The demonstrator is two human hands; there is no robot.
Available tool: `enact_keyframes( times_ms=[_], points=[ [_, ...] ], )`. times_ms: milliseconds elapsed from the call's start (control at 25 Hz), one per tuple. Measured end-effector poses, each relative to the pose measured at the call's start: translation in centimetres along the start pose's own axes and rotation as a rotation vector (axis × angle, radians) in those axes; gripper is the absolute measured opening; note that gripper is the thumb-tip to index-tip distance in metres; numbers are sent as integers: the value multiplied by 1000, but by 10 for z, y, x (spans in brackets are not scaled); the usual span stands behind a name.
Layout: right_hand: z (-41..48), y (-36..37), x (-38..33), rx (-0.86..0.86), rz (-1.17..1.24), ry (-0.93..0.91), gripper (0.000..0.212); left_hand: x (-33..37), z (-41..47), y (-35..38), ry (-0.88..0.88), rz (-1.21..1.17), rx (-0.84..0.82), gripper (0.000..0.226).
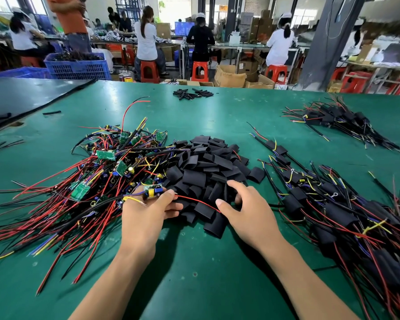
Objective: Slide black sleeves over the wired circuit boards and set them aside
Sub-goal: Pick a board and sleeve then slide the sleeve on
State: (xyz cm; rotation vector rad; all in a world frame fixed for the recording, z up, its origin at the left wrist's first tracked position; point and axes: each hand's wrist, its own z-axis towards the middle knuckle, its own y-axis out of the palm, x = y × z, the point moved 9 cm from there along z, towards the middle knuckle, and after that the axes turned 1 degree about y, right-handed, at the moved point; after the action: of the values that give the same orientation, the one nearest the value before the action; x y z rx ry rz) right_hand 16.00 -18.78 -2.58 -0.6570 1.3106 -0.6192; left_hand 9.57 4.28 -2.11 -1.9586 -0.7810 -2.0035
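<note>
My left hand [146, 213] grips a small green circuit board [152, 191] with a yellow part, its red wire [195, 200] trailing to the right. My right hand [245, 209] rests on the heap of black sleeves [208, 172], fingers curled among them; whether it pinches one is hidden. A tangled heap of bare wired boards [102, 172] lies left of the sleeves. Sleeved boards [346, 211] are piled on the right.
A second pile of sleeved boards [340, 121] lies at the far right on the green table [194, 262]. A small cluster of black tubes [192, 93] sits near the far edge. A dark mat [21, 95] covers the left corner. Several people work at benches beyond.
</note>
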Motion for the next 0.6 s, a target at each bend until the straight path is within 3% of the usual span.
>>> enact_keyframes(
  times_ms=[320,600],
  points=[
    [-6,-21,1,263,243,-16,16,0,-1,1,4,-80,-24,8],
    [-12,-51,2,525,431,-8,15,7,-2,3,42,-149,-29,4]
  ],
)
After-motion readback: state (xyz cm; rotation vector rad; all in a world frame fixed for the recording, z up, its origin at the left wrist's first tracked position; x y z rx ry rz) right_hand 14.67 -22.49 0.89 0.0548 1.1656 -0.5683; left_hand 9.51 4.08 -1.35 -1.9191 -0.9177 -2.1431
